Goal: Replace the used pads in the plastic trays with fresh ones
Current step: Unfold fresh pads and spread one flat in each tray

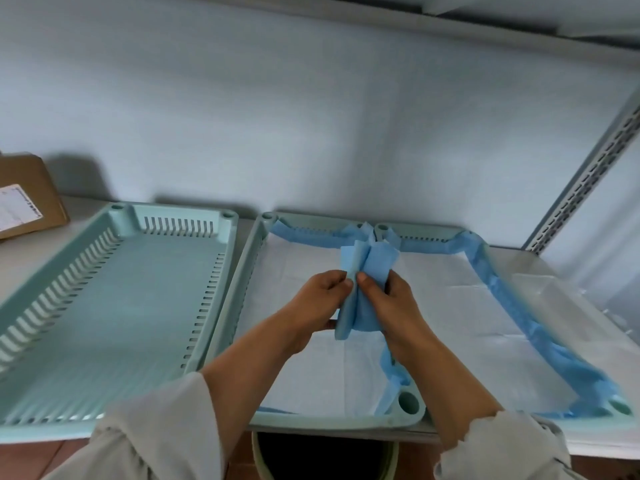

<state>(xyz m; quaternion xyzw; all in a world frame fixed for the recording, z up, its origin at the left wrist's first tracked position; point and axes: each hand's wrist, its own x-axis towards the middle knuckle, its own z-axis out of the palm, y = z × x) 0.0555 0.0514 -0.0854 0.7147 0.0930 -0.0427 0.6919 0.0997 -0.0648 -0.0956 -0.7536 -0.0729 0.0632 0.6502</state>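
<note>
box: frame's left edge cutting it off; label text blurring out
bin: sitting below the grip, bottom edge and sleeves hiding most

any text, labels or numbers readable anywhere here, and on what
Nothing can be read.
White paper label on the brown cardboard box at the far left: it carries printed lines, too small and blurred to make out.
Pale green slotted plastic trays, the blue-backed pad gripped by both hands, and the perforated metal shelf post: no text visible.
</note>
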